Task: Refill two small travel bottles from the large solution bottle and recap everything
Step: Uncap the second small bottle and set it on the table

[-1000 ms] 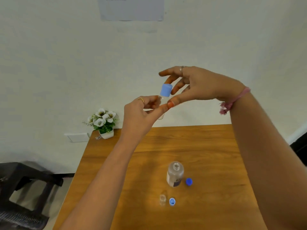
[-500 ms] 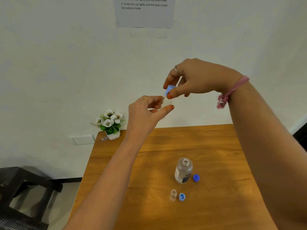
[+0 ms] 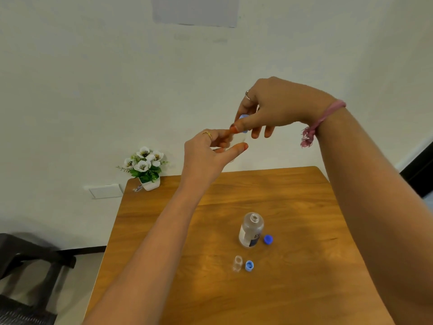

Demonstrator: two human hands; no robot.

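Open large bottle (image 3: 251,229), small bottle (image 3: 237,263) and caps crowd mid-table (image 3: 316,266)

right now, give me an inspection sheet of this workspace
surface: wooden table, bare grain showing
job's things: large solution bottle upright, uncapped; dark blue cap beside it; small travel bottle upright, open; light blue cap beside it; second travel bottle held above the table, its blue cap on top
clutter: potted flowers at the far left corner
grippers: left hand holds the second bottle; right hand pinches its cap
cables: nothing seen
surroundings: white wall, paper sheet, wall plate, dark chair
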